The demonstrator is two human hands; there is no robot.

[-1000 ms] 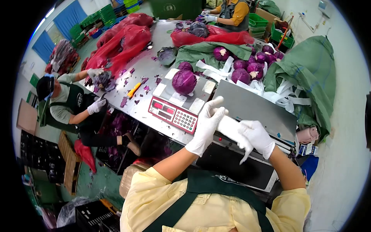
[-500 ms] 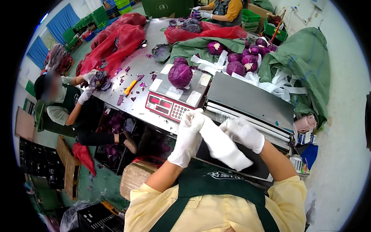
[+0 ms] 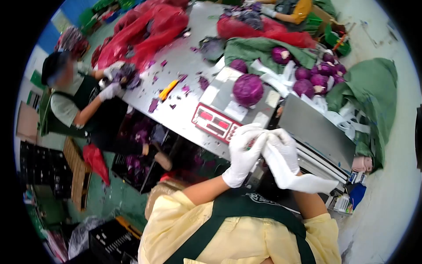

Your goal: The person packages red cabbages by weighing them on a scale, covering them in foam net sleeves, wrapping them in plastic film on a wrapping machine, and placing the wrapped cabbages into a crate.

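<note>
My left hand [image 3: 246,154], in a white glove, pinches one end of a flat white strip of soft material [image 3: 290,176]. Close against it, my right hand [image 3: 283,149], also gloved, is closed on the same end, and the strip hangs down to the right across my wrist. Just beyond my hands is a red and grey scale [image 3: 215,122] with lit digits, and a purple cabbage [image 3: 248,89] rests on its plate. A smaller cabbage [image 3: 238,66] sits behind it.
Right of the scale stands a grey-lidded machine [image 3: 314,125]. Several cabbages [image 3: 303,88] lie behind it by a green sack [image 3: 373,97]. A yellow-handled knife [image 3: 168,89] lies on the metal table [image 3: 200,57]. A co-worker [image 3: 79,97] trims a cabbage at left; another is at the back.
My hands have come together at the strip's end, and the strip now swings out to the right. The view has shifted, so the scale and table appear further right.
</note>
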